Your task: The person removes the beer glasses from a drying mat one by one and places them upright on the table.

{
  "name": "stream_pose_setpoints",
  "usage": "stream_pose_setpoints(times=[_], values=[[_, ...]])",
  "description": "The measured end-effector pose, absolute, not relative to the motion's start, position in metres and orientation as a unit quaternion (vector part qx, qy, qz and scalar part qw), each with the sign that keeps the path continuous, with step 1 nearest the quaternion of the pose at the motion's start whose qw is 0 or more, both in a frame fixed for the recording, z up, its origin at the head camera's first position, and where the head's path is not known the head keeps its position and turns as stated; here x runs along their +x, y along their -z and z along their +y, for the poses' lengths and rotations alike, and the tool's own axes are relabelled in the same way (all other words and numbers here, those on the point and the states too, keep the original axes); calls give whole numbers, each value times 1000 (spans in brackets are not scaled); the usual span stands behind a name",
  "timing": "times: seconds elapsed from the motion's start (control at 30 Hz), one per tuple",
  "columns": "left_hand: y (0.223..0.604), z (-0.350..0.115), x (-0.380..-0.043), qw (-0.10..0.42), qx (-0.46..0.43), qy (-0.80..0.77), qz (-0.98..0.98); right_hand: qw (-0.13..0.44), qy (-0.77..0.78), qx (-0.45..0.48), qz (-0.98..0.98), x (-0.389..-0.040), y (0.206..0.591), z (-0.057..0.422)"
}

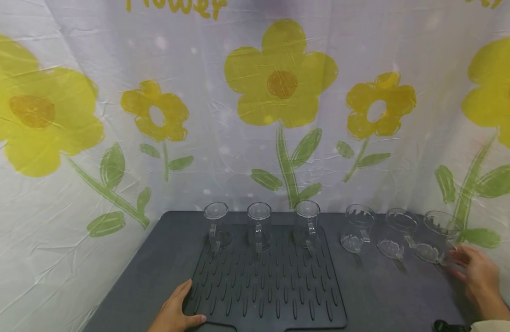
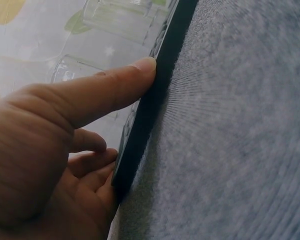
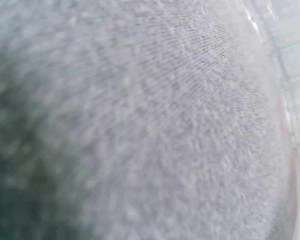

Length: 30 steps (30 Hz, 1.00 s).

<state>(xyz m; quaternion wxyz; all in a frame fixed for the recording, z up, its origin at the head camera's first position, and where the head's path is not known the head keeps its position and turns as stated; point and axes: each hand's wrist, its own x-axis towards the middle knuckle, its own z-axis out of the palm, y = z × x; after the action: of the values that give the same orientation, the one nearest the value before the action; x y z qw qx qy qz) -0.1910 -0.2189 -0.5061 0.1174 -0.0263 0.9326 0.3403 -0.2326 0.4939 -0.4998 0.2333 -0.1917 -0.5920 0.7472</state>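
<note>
Well, nearest the person, the left grip (image 1: 175, 308) is spread at the near left corner of a black ridged mat (image 1: 279, 286), thumb on its front edge, fingers along its side. Grey table (image 1: 389, 295) stretches from the mat across to the right grip (image 1: 476, 269), whose fingertips are at the right side of the end mug (image 1: 436, 237), a clear glass one; whether they have hold of it, I can't tell from where I stand. Just left of that stand a second mug (image 1: 397, 234) and a third mug (image 1: 357, 229), in the way between it and the mat. Along the mat's far end are a left mug (image 1: 218, 226), a centre mug (image 1: 259, 227) and a right mug (image 1: 307, 225). Close behind, a flowered cloth (image 1: 281, 85) hangs past the table's back edge.
</note>
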Motion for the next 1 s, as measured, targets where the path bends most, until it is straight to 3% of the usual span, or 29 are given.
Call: stream_pose_setpoints(times=[0.33, 0.5, 0.6, 0.73, 0.83, 1.0], values=[[506, -219, -190, 111, -21, -356, 927, 338, -685, -244, -598, -234, 495, 505], [507, -220, -189, 115, -21, -361, 925, 366, -700, -213, -575, -240, 499, 522], [506, -220, -190, 117, -22, -361, 925, 372, -731, -149, -552, -236, 494, 521], [505, -219, -191, 120, -26, -358, 926, 374, -749, -92, -539, -214, 459, 483], [505, -219, -191, 119, -27, -354, 927, 374, -750, -105, -535, -193, 422, 441], [505, -219, -191, 121, -27, -352, 928, 359, -732, -108, -569, -170, 392, 398]])
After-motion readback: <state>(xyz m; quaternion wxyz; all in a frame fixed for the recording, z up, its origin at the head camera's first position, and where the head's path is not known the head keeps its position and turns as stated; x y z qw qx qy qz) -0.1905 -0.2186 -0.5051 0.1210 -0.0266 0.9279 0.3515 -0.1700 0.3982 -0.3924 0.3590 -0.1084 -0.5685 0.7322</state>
